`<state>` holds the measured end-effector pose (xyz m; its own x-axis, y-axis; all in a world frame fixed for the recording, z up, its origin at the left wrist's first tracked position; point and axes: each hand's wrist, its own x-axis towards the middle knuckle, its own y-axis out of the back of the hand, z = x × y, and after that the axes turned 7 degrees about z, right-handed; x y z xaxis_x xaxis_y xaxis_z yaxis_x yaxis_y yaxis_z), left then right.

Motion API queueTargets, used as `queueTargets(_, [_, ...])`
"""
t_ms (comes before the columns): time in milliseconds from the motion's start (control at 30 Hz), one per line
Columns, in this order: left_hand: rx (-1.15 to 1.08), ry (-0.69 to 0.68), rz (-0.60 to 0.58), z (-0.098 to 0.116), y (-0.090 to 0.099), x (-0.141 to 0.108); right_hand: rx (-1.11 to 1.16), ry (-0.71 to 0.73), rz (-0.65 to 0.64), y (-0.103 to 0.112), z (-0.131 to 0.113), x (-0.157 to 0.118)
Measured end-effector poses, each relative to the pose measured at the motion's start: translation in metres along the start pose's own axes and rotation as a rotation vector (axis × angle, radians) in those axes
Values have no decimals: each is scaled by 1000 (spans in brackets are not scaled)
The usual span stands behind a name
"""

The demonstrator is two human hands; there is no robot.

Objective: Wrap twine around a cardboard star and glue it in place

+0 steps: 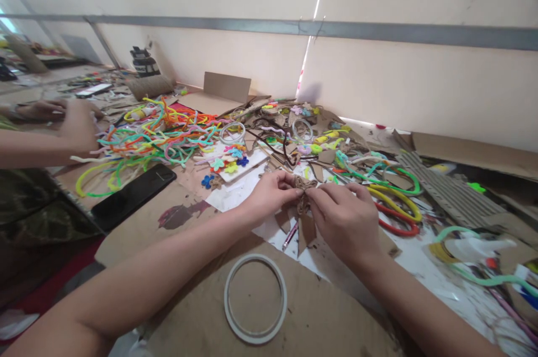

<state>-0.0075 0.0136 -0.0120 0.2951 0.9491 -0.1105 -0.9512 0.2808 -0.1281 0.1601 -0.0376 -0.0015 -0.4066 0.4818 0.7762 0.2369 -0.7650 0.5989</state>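
Both hands meet near the middle of the view at a small brown twine piece [303, 200] made of looped cord. My left hand [275, 193] pinches its left side between thumb and fingers. From the right, my right hand [342, 214] grips it with bent fingers. Pointed brown cardboard pieces [306, 232] lie just under the twine piece, on white paper. A thin purple pencil [290, 235] rests between the two hands. Nearer to me, a round white ring [227, 300] lies flat on a cardboard sheet [328, 318].
Coloured pipe cleaners [172, 133] are heaped at left beside a black phone [134, 194]. Small felt flowers [217, 164] lie behind my left hand. A glue bottle [474, 246] and corrugated cardboard [456, 183] are at right. Another person's arm [46, 144] reaches in at far left.
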Motion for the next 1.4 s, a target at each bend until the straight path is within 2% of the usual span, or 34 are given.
queueTargets(200, [22,-2,13,0,0,2,-12,35,-10,1,-2,0])
queueTargets(400, [65,-26,88,-1,1,3,205,-180,-31,-5,1,-5])
queueTargets(533, [62,-46,99,-3,0,3,311,-270,-65,-3,1,-4])
queueTargets(600, [49,-53,105,-3,0,3,387,-381,-69,-3,2,-3])
queueTargets(733, [0,-66,90,-3,-2,3,554,-776,-67,-8,7,-1])
queueTargets(800, [-39,-72,62,-2,-3,3,713,-952,-172,-10,10,0])
queueTargets(867, [-73,-63,25,-2,-3,2,873,-1051,-316,-10,11,1])
queueTargets(933, [-95,-41,-23,-1,-1,2,936,-1072,-395,-8,12,2])
queueTargets(1133, [-43,20,-158,2,6,5,913,-1005,-362,-3,9,5])
queueTargets(1233, [11,2,-172,1,6,7,921,-990,-372,-4,7,6])
queueTargets(1400, [-9,-1,-154,2,5,7,1011,-1065,-372,-7,8,3])
